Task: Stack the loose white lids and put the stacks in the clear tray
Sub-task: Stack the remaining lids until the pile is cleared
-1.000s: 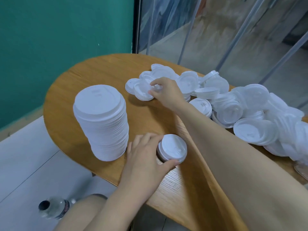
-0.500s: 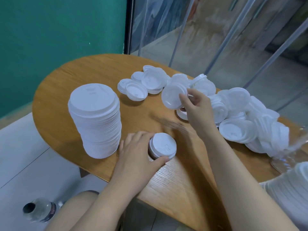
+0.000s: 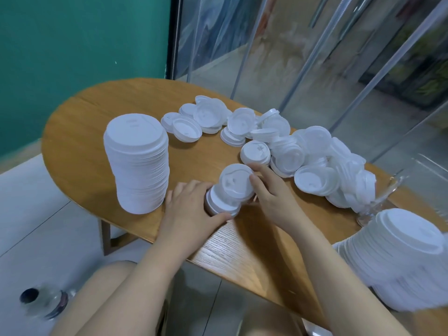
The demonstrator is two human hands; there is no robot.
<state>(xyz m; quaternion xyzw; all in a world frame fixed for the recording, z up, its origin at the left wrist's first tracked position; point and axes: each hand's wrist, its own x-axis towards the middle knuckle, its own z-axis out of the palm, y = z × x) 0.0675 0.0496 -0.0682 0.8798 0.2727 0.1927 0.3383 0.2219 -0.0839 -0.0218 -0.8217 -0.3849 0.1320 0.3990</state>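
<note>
A small stack of white lids (image 3: 224,204) stands near the front edge of the wooden table (image 3: 101,117). My left hand (image 3: 191,209) grips this stack from the left, thumb curled round its base. My right hand (image 3: 274,195) pinches a single white lid (image 3: 236,183), held tilted on top of the stack. Several loose white lids (image 3: 286,151) lie heaped across the middle and right of the table. A tall stack of lids (image 3: 138,163) stands at the left. The clear tray (image 3: 385,197) shows only as a glassy edge at the right.
Another tall lid stack (image 3: 400,258) leans at the lower right, close to the camera. A bottle (image 3: 41,301) lies on the floor at lower left. A green wall and glass panels stand behind the table.
My right hand has carried a lid from the heap back to the small stack and set it tilted on top. My left hand has stayed on the stack.
</note>
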